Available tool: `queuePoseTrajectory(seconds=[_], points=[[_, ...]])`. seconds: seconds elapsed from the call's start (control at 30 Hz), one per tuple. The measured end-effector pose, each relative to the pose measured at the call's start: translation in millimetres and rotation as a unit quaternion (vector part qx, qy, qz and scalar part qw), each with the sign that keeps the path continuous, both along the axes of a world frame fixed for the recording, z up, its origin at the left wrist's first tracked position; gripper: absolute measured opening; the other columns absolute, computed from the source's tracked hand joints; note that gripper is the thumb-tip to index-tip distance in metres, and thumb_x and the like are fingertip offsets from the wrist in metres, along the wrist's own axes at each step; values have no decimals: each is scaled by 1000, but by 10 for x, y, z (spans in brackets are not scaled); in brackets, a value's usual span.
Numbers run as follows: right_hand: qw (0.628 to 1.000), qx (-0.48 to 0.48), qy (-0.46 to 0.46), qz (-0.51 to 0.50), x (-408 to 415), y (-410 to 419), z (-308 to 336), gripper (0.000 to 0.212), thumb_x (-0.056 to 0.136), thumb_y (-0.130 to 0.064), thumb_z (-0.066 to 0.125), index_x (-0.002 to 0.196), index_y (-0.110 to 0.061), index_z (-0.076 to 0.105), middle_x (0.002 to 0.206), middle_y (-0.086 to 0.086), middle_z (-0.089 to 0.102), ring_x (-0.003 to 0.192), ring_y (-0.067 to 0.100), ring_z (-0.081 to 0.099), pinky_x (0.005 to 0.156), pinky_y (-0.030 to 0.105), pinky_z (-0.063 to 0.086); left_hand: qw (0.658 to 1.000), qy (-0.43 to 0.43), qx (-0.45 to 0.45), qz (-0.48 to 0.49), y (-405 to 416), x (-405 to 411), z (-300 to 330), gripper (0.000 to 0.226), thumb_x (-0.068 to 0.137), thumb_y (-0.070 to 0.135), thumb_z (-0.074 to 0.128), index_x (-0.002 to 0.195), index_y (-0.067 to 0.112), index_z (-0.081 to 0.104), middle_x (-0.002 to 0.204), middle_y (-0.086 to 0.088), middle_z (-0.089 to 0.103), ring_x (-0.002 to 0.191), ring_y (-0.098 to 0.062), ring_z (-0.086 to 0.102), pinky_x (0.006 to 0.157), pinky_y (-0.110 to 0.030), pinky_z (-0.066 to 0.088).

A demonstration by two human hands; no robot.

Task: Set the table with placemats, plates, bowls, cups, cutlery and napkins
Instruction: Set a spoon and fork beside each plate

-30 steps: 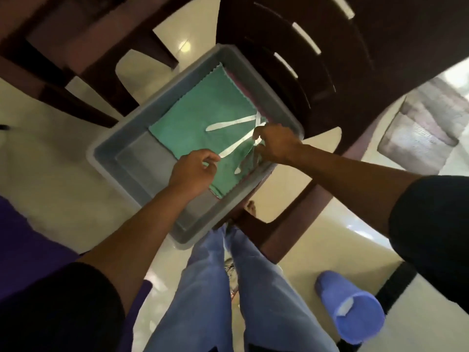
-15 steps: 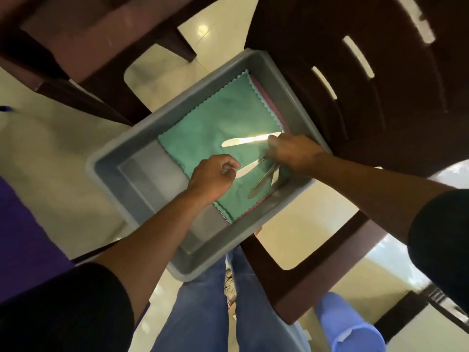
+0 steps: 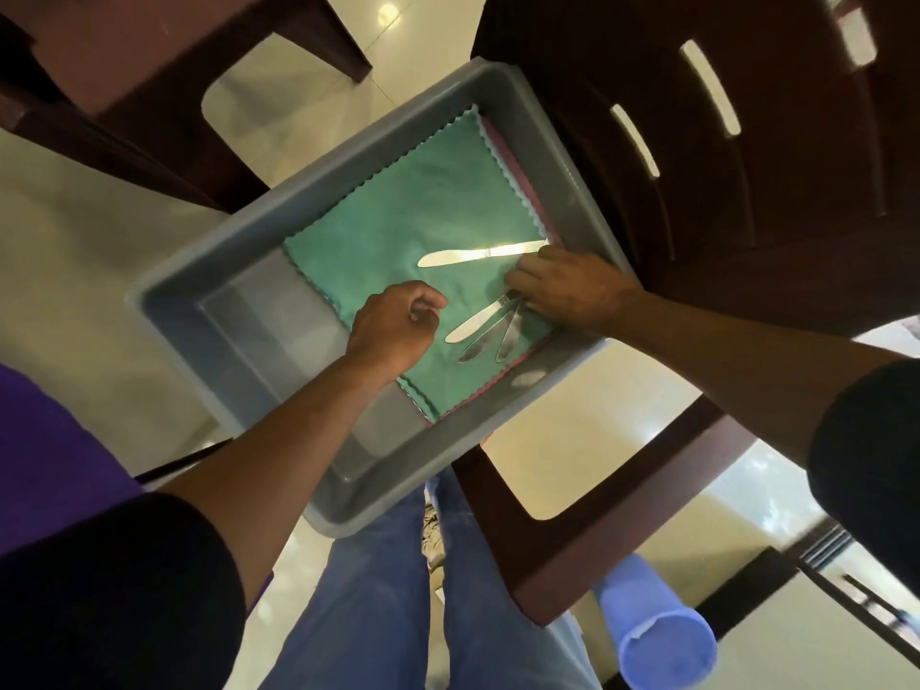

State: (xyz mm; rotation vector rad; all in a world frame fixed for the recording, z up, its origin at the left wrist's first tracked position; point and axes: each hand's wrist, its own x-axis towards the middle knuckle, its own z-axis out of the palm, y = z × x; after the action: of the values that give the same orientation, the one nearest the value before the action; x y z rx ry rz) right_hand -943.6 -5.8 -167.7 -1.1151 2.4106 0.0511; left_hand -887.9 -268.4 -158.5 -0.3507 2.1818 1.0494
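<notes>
Grey plastic tub (image 3: 209, 271) is seen from above, resting on a dark wooden chair (image 3: 747, 141). A green napkin (image 3: 398, 211) w/ zigzag edges is laid flat in the tub's far half, on top of a pink napkin (image 3: 508, 156) (only its edge shows along the right and near sides).

Four table knives are counted on the green napkin. A single knife (image 3: 478, 254) lies apart, brightly lit, blade tip pointing left, handle end reaching to the right hand (image 3: 567, 291). The other three knives (image 3: 485, 328) are fanned out below it, blades pointing down-left, handles gathered under the right hand's fingers. The right hand is curled over those handles, knuckles up; they appear pinched together, though the fingertips are hidden.

The left hand (image 3: 393, 331) is held as a loose fist just left of the fanned blades, thumb against the index finger, close to the nearest blade but not touching it. Whether anything (e.g. napkin cloth) is pinched in it cannot be told.

Both forearms are bare, w/ black sleeves at the frame edges. Blue trousers (image 3: 368, 605) are visible below the tub, and a blue plastic cup (image 3: 662, 634) lies on its side on the floor at lower right, well apart from both hands.
</notes>
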Motion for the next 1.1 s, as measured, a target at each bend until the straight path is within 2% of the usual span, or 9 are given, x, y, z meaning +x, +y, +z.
queuePoseTrajectory(seconds=[0.1,0.23,0.37,0.53,0.6,0.73,0.83,0.97,1.1], points=[[1000,-2,20,2,47,-23,-76,23,99,-35,58,114,-17,59,107,7,60,94,30,61,63,39,52,1000,3,-2,8,4,4,-34,24,97,15,59,111,24,76,107,12,76,100,-7,70,98,-33,55],[999,-6,7,-41,52,-75,-117,30,96,-41,48,115,-19,55,110,9,55,99,32,59,74,45,56,1000,0,-9,22,29,-3,-48,22,96,17,62,112,26,75,103,14,74,94,-8,68,96,-32,55],[999,0,31,-7,64,-79,-158,35,95,-47,58,111,-17,58,110,11,58,102,33,56,84,46,48,999,-14,4,38,63,27,-57,24,95,17,62,113,26,75,103,14,73,95,-8,69,97,-33,55],[997,-55,44,45,200,-240,-211,11,94,-20,63,102,-14,60,95,9,62,85,31,58,72,43,45,998,-39,18,56,49,-6,-78,21,95,19,65,113,25,75,106,12,74,100,-9,68,100,-34,54],[997,-58,38,43,272,-285,-238,13,88,-12,64,101,-13,63,93,10,64,83,31,60,69,41,47,996,-51,21,69,56,-32,-72,21,95,21,65,112,25,76,106,11,75,101,-9,68,99,-32,53],[997,-69,33,19,343,-315,-248,7,85,-12,65,92,-11,64,88,11,62,77,32,61,61,40,50,993,-74,24,86,50,-67,-63,20,95,23,65,111,27,76,107,11,75,104,-11,69,98,-30,54],[998,-59,27,10,349,-321,-251,9,83,-13,67,90,-10,62,84,11,61,73,33,60,60,40,49,990,-87,39,101,39,-74,-52,18,93,25,64,106,30,76,101,13,74,98,-15,70,97,-41,58],[998,-59,7,-6,281,-358,-201,16,88,-18,52,96,-9,62,85,14,63,74,35,62,63,43,51,988,-89,52,114,16,-54,-43,16,88,28,63,95,36,75,102,13,74,101,-15,70,95,-46,59],[999,-30,22,-34,81,-418,-140,23,80,-13,70,100,-13,60,88,12,64,78,34,63,58,40,52,987,-76,54,129,-12,-20,-49,18,88,28,61,96,38,74,104,11,74,98,-15,71,93,-47,60]])
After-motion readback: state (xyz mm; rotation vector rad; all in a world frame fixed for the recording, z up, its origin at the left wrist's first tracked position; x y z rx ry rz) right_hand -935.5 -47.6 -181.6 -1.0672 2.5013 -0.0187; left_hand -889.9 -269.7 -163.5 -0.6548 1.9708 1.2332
